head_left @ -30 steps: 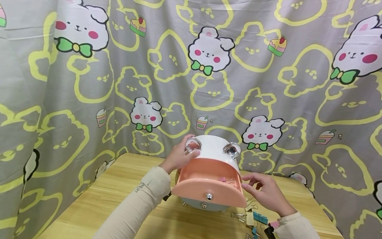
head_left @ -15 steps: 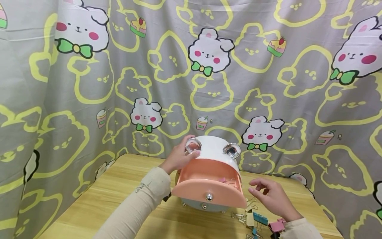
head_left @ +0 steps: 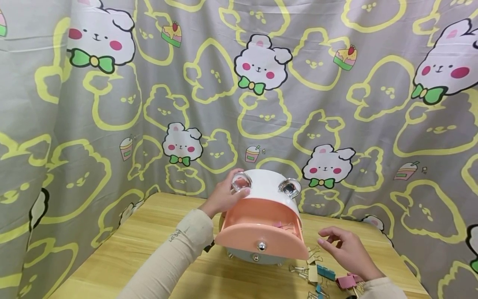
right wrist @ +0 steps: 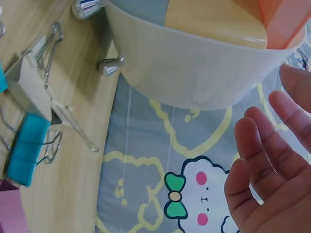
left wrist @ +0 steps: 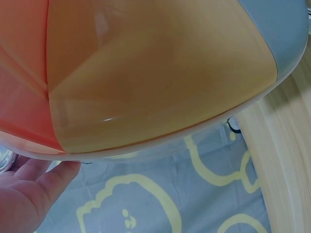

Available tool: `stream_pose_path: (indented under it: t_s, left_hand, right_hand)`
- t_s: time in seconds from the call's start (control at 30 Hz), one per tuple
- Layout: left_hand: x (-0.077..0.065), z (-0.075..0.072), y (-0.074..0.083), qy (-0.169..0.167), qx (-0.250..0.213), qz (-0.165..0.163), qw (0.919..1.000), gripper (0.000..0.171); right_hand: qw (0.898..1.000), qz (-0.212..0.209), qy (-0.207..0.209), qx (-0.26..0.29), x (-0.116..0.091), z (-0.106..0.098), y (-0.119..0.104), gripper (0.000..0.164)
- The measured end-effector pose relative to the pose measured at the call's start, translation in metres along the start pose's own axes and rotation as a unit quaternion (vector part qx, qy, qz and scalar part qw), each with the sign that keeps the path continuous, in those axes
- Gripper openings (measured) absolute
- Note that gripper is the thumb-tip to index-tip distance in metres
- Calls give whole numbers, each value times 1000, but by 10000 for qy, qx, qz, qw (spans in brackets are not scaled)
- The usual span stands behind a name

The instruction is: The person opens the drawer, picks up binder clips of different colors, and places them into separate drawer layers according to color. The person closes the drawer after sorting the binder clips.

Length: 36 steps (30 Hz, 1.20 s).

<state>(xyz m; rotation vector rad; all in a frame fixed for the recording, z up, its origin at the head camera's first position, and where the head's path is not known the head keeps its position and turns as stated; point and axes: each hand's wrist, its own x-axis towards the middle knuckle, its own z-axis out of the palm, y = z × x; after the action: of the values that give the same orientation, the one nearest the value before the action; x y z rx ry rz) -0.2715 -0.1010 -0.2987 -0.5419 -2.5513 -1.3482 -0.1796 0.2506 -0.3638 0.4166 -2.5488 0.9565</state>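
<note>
A small white drawer box shaped like an alarm clock, with silver bell-like domes on top, stands on the table. Its orange top drawer is pulled out, and a pink binder clip lies inside. My left hand holds the box's upper left, thumb in front of the left dome and fingers behind it. In the left wrist view, its fingers show at the white rim beside the yellow drawer. My right hand hovers right of the box, fingers loosely bent, holding nothing.
Several binder clips lie on the wooden table below my right hand: cream, teal and pink, some with wire handles spread. A patterned grey curtain hangs close behind the table and along its left.
My right hand has drawn away from the drawer's right side, moving right, uncovering the pink binder clips on the table. The left hand and the box stay in place.
</note>
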Motion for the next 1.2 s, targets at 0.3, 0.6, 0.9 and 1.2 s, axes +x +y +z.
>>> stream_pose_path:
  t_s: [0.3,0.6,0.9,1.2]
  left_hand:
    - [0,-1,1,22,29,40,10000,69]
    - [1,-1,0,17,32,52,10000,68]
    - [0,-2,1,24,33,96,9999,67]
    - [0,-2,1,12,67,85,9999,68]
  right_hand:
    - [9993,330,-181,-52,-8,-2,12,13]
    - [9931,891,-746,-134,-11,-8,26,25]
    - [9889,1199,-850,-223,-14,-6,45,29]
    - [9847,1445,-940,-259,-21,-3,58,33]
